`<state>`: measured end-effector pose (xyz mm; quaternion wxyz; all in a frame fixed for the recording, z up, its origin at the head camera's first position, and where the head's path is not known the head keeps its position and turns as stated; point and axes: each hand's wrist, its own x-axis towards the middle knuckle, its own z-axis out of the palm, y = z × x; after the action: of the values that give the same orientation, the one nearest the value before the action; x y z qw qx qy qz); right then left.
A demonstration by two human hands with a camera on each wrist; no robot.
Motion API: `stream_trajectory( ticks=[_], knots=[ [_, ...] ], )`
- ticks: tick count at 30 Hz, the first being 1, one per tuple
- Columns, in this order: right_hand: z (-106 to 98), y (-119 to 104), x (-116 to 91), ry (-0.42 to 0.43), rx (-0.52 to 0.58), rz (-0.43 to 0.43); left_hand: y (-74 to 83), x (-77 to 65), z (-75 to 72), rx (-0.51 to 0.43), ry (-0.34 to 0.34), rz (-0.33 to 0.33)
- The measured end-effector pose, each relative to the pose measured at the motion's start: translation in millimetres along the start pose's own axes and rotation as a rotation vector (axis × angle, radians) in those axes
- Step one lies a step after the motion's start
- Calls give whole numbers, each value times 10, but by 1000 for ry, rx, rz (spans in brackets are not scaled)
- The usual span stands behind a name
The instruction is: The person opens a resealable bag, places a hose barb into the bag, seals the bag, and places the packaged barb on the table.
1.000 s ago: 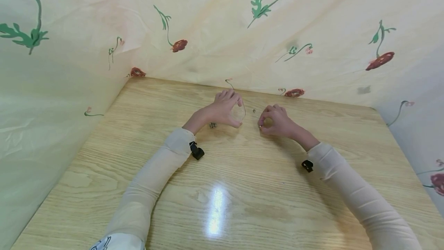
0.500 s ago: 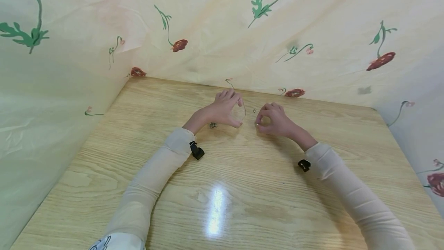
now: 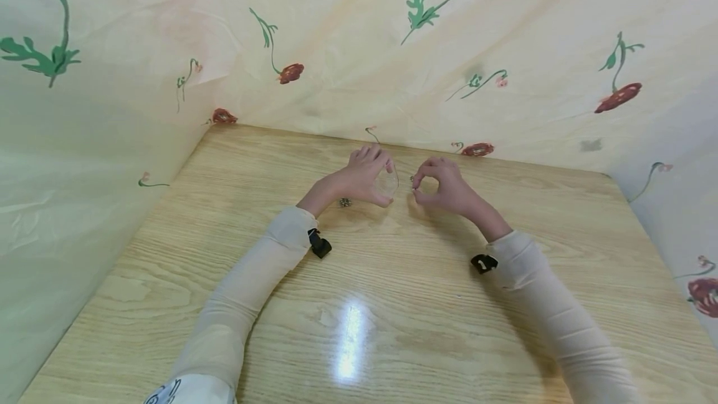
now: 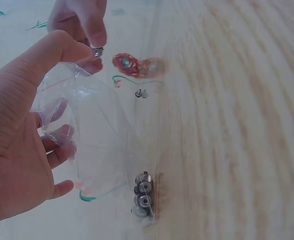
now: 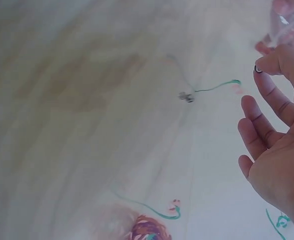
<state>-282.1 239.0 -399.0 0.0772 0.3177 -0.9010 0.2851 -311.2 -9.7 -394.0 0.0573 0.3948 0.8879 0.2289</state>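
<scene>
My left hand (image 3: 364, 176) grips the mouth of a clear plastic bag (image 4: 99, 125), thumb and fingers spread so that it gapes. Several small round metal parts (image 4: 144, 194) with holes in their middles lie clustered at the bottom of the bag; in the head view the cluster shows beside my left wrist. Between thumb and index finger, my right hand (image 3: 449, 192) pinches one small metal part (image 4: 98, 52) of similar look. That hand is just right of the bag's mouth, its other fingers loosely bent. Another small metal piece (image 5: 186, 96) lies on the table near my right fingertips.
The wood-grain table (image 3: 404, 304) reaches back to a cream flowered sheet (image 3: 348, 36) hung behind it. More sheeting rises along the left and right sides. Black wrist mounts (image 3: 320, 244) sit on both sleeves.
My right hand has moved a little left and away from me, closer to the bag, with the small metal part still pinched. My left hand and the bag have hardly moved.
</scene>
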Motion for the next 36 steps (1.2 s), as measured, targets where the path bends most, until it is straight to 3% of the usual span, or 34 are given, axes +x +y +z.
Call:
stream_trajectory(
  ticks=[6,22,36],
  knots=[
    [-36,-31,88,87,44,-112,-14,17,8,3,8,8],
    [-82,-295,152,136,137,-41,-3,12,-13,16,-10,-10],
    [3,-336,176,259,92,-141,2,22,-18,36,-1,-9]
  ],
)
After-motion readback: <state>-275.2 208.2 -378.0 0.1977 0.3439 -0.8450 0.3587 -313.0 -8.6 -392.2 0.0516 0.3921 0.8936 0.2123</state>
